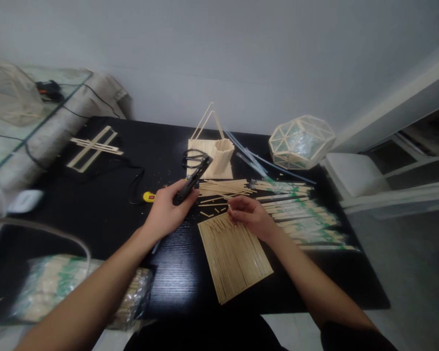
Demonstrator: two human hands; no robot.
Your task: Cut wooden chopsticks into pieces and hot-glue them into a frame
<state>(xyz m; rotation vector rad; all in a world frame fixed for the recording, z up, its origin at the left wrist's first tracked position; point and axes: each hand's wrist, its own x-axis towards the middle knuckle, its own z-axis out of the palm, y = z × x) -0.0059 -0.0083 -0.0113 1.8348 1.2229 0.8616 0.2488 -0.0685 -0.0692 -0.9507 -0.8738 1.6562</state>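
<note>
My left hand [168,207] is closed around a long black hand tool [193,180], which slants up to the right; its exact kind is unclear. My right hand [250,214] pinches a short piece of wooden stick [230,208] between thumb and fingertips. Below it lies a square panel of wooden sticks [237,258] set side by side. Several short cut pieces [217,224] lie along the panel's far edge, partly hidden by my right hand. More small offcuts [207,214] are scattered just beyond it on the black table [171,273].
A stick-built stand [205,146] with a round cup and triangular frame stands at the back. Loose sticks [223,187], bundled chopsticks [307,219] and clear rods [254,163] lie nearby. A faceted frame [302,141] is back right, a stick frame [91,148] left, a wrapped pack [54,282] front left.
</note>
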